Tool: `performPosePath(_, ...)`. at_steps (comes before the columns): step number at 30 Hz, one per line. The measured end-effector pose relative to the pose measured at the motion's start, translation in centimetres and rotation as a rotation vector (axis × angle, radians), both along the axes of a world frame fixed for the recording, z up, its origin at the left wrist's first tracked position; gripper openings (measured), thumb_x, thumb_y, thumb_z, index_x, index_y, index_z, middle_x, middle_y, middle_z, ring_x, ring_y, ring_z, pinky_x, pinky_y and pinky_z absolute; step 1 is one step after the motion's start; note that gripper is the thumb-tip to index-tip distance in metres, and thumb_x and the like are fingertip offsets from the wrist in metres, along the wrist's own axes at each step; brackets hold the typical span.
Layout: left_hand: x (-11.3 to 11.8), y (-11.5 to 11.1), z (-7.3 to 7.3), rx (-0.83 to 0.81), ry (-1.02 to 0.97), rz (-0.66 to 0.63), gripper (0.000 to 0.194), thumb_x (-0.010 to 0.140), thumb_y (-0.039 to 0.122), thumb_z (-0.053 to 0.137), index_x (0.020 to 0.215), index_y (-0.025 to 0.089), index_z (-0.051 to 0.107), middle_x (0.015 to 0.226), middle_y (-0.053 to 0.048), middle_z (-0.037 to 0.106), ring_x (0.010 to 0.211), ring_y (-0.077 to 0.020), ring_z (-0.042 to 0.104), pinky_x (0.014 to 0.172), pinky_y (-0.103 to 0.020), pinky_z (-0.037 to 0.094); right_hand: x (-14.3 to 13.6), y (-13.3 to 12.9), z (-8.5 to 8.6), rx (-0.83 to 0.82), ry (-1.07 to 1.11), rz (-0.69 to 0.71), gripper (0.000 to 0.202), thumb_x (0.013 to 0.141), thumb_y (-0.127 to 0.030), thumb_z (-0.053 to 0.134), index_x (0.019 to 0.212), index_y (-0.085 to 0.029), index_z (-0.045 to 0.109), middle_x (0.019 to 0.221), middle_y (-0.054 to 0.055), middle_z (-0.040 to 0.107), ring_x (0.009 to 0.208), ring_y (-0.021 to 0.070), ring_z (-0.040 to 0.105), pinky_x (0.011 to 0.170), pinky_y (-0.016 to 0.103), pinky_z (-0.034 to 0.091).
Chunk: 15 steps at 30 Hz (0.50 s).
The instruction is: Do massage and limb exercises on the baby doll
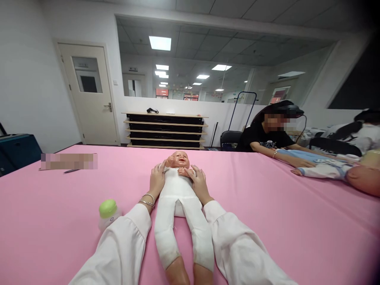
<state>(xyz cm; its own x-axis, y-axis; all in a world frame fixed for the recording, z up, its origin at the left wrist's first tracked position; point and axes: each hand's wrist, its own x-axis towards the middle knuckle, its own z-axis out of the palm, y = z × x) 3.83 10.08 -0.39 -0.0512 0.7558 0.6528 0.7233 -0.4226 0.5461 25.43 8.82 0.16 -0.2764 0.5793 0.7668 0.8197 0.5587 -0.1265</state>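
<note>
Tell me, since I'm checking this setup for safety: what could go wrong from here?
The left sleeve looks very close to the green-lidded jar, so it might knock it over. The bracelets sit near the doll and could snag on it.

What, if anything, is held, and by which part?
The doll, apparently by its arms: left hand on one, right hand on the other.
</note>
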Motion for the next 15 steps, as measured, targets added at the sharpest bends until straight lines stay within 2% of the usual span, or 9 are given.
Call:
performPosePath(3,0.08,-0.19,-0.01,-0.015,0.110,0.005,0.057,0.082,0.006,0.033,0.133,0.030,0.045,0.122,-0.008,0.048,0.109,-0.0227,0.043,0.095,-0.040,0.038,-0.14,-0.85,0.12,-0.041,-0.047,-0.053,0.050,0.084,-0.012,0.044,0.130,-0.032,0.047,0.143,0.011,0.026,0.131,0.0290,0.027,0.102,0.057,0.025)
performPosePath(5,0.09,-0.37,-0.05,-0.035,0.166,0.013,0.056,0.084,0.007,0.033,0.132,0.033,0.046,0.124,-0.008,0.047,0.108,-0.0246,0.041,0.093,-0.042,0.039,-0.17,-1.16,0.33,-0.064,-0.060,-0.072,0.052,0.083,-0.015,0.048,0.131,-0.033,0.046,0.145,0.011,0.019,0.132,0.0315,0.022,0.101,0.058,0.024)
performPosePath(7,0.02,-0.41,-0.11,-0.061,0.208,0.005,0.055,0.084,0.009,0.034,0.132,0.034,0.045,0.125,-0.009,0.045,0.107,-0.0257,0.040,0.091,-0.044,0.039,-0.18,-1.18,0.60,-0.073,-0.069,-0.060,0.051,0.082,-0.016,0.050,0.129,-0.035,0.048,0.144,0.011,0.022,0.130,0.0308,0.024,0.100,0.055,0.027)
performPosePath(12,-0.29,0.13,-0.44,-0.083,0.208,-0.097,0.055,0.085,0.011,0.036,0.134,0.034,0.043,0.124,-0.008,0.043,0.109,-0.0247,0.038,0.094,-0.043,0.038,-0.26,-0.72,0.63,-0.046,-0.049,0.029,0.047,0.084,-0.013,0.045,0.125,-0.034,0.052,0.130,0.009,0.041,0.123,0.0254,0.034,0.099,0.049,0.030)
performPosePath(15,-0.34,0.43,-0.66,-0.058,0.111,-0.173,0.052,0.085,0.012,0.036,0.133,0.029,0.044,0.119,-0.008,0.044,0.110,-0.0226,0.041,0.098,-0.043,0.036,-0.37,-0.39,-0.06,-0.047,0.113,0.054,0.044,0.083,-0.014,0.043,0.123,-0.031,0.053,0.125,0.008,0.046,0.119,0.0236,0.039,0.100,0.048,0.031)
